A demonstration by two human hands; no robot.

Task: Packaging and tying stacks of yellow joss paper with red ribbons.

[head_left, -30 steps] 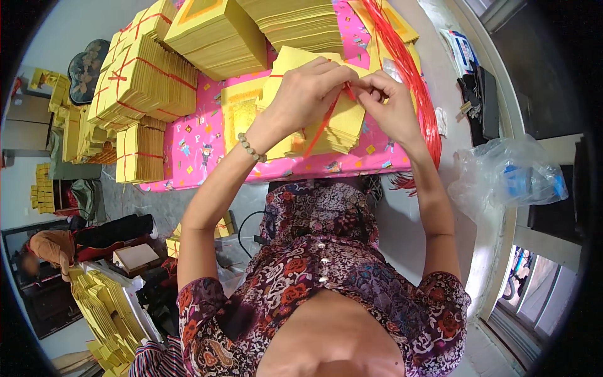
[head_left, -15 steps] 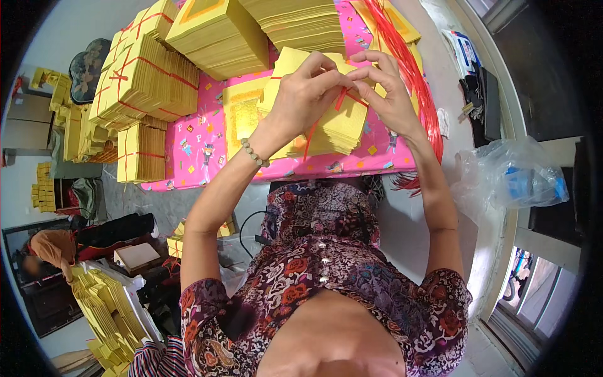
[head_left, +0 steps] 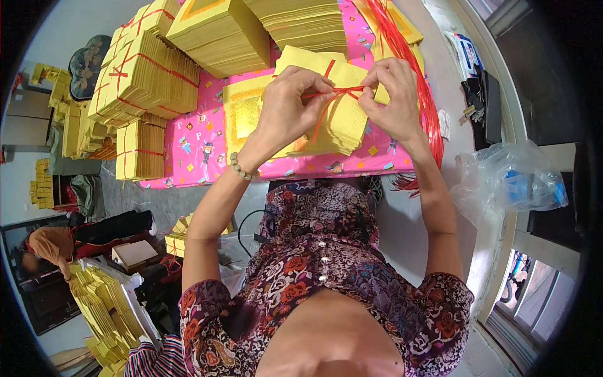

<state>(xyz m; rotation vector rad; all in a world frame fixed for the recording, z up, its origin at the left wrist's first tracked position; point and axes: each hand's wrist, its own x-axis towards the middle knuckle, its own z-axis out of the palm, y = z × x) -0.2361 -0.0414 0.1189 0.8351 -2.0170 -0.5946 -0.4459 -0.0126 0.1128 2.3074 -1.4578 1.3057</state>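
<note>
A stack of yellow paper (head_left: pixel 340 129) lies in front of me on the pink-covered table (head_left: pixel 204 119), with a red ribbon (head_left: pixel 345 92) round it. Above its top sheet the ribbon crosses in a knot or bow. My left hand (head_left: pixel 294 105) pinches the ribbon left of the crossing, and my right hand (head_left: pixel 396 102) pinches it on the other side. Between the two hands the ribbon runs fairly taut. One loose red end trails over the paper toward me. Beneath my left wrist, a flat yellow sheet with a gold square (head_left: pixel 246 118) shows partly.
Tied yellow bundles (head_left: pixel 147 75) are piled at the left; taller loose stacks (head_left: pixel 220 41) stand at the back. A hank of red ribbons (head_left: pixel 429 110) hangs over the table's right side. A clear plastic bag (head_left: pixel 512 179) is at right. Another person (head_left: pixel 53 248) handles yellow paper at lower left.
My hands were close together at the knot; now they have drawn apart sideways, each with a part of the ribbon. The ribbon between them has straightened.
</note>
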